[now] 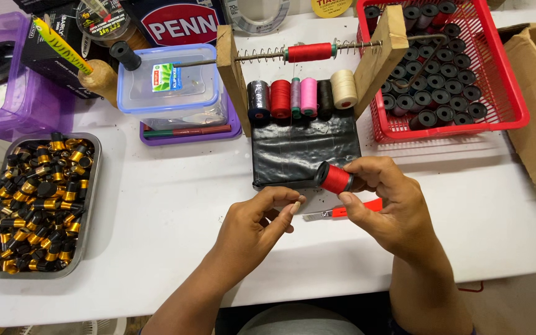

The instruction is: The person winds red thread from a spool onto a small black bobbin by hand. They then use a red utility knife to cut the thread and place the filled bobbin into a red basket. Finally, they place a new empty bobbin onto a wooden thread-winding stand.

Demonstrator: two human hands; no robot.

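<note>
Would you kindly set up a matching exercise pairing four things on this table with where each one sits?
Things:
1. red thread spool
2. metal tray
3. red basket
4. red-handled cutter

Places:
A. far right, holding black spools
B. flat on the table under the right hand
C. held in the right hand's fingers
D. left edge, full of black and gold pieces

Pairs: 1-C, 2-D, 3-A, 4-B

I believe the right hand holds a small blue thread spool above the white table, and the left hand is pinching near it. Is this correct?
Not quite: in the head view, the small thread spool in the right hand is red, not blue. The rest holds: it is above the white table, with the left hand pinching nearby.
</note>
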